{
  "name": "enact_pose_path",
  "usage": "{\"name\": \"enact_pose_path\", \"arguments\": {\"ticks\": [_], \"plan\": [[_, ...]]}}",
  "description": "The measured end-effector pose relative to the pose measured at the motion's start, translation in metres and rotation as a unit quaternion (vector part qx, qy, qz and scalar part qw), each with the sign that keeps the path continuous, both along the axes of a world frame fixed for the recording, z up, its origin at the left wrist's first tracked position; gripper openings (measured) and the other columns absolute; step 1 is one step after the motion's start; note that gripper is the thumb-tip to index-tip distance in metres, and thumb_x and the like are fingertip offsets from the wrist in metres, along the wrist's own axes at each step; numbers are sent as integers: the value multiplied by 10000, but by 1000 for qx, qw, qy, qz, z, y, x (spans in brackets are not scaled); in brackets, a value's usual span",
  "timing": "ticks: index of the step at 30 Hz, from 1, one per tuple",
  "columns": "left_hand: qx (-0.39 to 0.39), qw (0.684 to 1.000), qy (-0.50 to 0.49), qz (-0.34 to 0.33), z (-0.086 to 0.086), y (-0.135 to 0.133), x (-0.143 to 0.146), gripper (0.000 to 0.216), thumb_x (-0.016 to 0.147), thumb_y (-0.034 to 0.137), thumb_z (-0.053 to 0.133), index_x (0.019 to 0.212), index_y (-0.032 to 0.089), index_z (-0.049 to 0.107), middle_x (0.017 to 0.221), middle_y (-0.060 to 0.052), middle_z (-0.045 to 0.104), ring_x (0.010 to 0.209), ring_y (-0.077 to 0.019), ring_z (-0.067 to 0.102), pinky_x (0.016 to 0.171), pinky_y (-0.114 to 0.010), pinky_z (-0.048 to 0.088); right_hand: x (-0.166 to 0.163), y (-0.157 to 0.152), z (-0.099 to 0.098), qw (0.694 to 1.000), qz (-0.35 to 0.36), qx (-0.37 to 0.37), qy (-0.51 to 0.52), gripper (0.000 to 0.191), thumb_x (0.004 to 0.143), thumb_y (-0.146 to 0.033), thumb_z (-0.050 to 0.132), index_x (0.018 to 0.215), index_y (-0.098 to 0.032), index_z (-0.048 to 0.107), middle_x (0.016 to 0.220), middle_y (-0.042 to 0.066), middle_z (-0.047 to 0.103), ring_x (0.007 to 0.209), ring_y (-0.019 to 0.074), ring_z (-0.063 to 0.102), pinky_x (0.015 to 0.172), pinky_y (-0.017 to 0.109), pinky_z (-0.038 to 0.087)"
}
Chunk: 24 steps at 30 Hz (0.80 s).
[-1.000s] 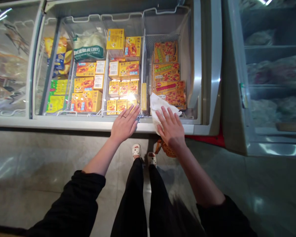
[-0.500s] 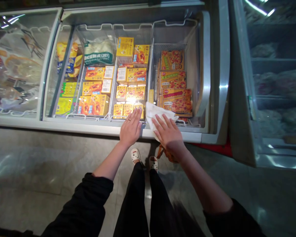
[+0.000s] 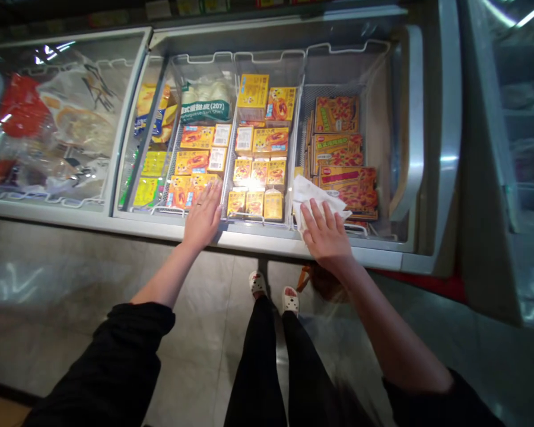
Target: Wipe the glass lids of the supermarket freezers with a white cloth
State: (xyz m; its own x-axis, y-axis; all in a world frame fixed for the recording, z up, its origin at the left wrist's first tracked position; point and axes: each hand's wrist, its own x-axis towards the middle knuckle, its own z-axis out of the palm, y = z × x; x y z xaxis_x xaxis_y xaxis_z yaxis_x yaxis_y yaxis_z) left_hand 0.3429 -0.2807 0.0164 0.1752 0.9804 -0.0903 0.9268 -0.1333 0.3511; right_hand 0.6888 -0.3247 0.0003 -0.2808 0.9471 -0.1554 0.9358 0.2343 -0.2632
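My right hand point(image 3: 327, 234) lies flat, fingers spread, on a white cloth point(image 3: 311, 196) pressed against the glass lid of a chest freezer point(image 3: 258, 240) near its front edge. My left hand point(image 3: 203, 216) rests flat with fingers stretched out on the same glass lid, further left. Under the glass sit wire baskets with several yellow boxes point(image 3: 258, 172) and orange pizza boxes point(image 3: 342, 148).
A second glass lid point(image 3: 57, 130) to the left covers bagged frozen goods. Another freezer cabinet point(image 3: 511, 148) stands at the right. Below are a grey tiled floor point(image 3: 71, 296), my black trousers and white shoes point(image 3: 273, 290), and an orange thing by my feet.
My left hand has slid left along the glass, away from the right hand. The right hand and cloth stay near the lid's front edge. The view has shifted, so the freezer sits further right.
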Motion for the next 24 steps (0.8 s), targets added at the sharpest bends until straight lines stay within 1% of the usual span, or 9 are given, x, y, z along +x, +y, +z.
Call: {"name": "enact_pose_path", "arguments": {"ticks": [2,5,9,12,15,17,19,21,24], "plan": [[-5,1000,25,9,-2,1,-19,652,1096,333,347,1731,192,396,1763,-75,433,1683,-265,292,1397,-506,247,-20,12,0,999,37,-4,10,607,1102,-268,446,1708,-231,461,1791,83,375,1658,380,347,1322,632,338],[-6,999,29,24,-7,1,-27,662,1076,287,368,1731,195,399,1771,-63,416,1680,-241,304,1399,-467,252,-53,43,2,995,89,-4,37,577,1139,-349,455,1708,-256,458,1799,63,363,1671,366,322,1341,620,307],[-8,999,9,33,-7,0,-24,655,1066,234,390,1716,158,406,1783,-62,387,1686,-226,300,1398,-471,260,-64,75,5,996,85,-1,38,581,1161,-365,412,1724,-222,423,1808,71,338,1681,349,300,1356,603,268],[-12,999,-3,40,-5,-1,-23,640,1053,204,398,1687,120,443,1781,-83,392,1682,-240,319,1396,-490,276,-45,68,5,999,35,-5,1,588,1163,-353,366,1731,-206,412,1807,80,332,1685,345,292,1354,600,275],[-6,999,-16,51,-5,-3,-24,631,1044,186,387,1663,100,478,1763,-102,428,1678,-240,328,1398,-480,284,-30,42,2,999,23,-14,-31,595,1141,-310,353,1731,-270,420,1802,39,345,1692,314,278,1356,578,290],[0,998,-23,65,-6,-4,-24,631,1039,175,387,1658,105,488,1755,-101,446,1678,-236,327,1403,-478,276,-36,31,1,996,69,-35,-32,605,1120,-297,378,1721,-358,428,1794,-19,354,1691,295,285,1357,562,308],[4,996,-29,80,-7,-5,-24,644,1028,160,399,1665,119,481,1757,-95,445,1681,-235,320,1410,-487,257,-58,33,1,986,152,-62,-9,600,1121,-313,393,1710,-419,425,1786,-66,355,1687,282,300,1356,554,322],[10,995,-31,96,-8,-6,-24,655,1024,152,404,1677,126,462,1763,-98,435,1685,-235,309,1415,-501,243,-90,47,2,971,227,-72,25,577,1137,-334,397,1709,-406,424,1785,-71,361,1685,276,304,1363,556,312],[21,992,-28,121,-11,-6,-24,647,1039,155,390,1683,122,447,1764,-115,432,1692,-218,286,1420,-499,242,-129,73,4,970,233,-36,57,566,1152,-323,405,1717,-317,419,1800,-30,354,1689,292,290,1372,584,275]]}}
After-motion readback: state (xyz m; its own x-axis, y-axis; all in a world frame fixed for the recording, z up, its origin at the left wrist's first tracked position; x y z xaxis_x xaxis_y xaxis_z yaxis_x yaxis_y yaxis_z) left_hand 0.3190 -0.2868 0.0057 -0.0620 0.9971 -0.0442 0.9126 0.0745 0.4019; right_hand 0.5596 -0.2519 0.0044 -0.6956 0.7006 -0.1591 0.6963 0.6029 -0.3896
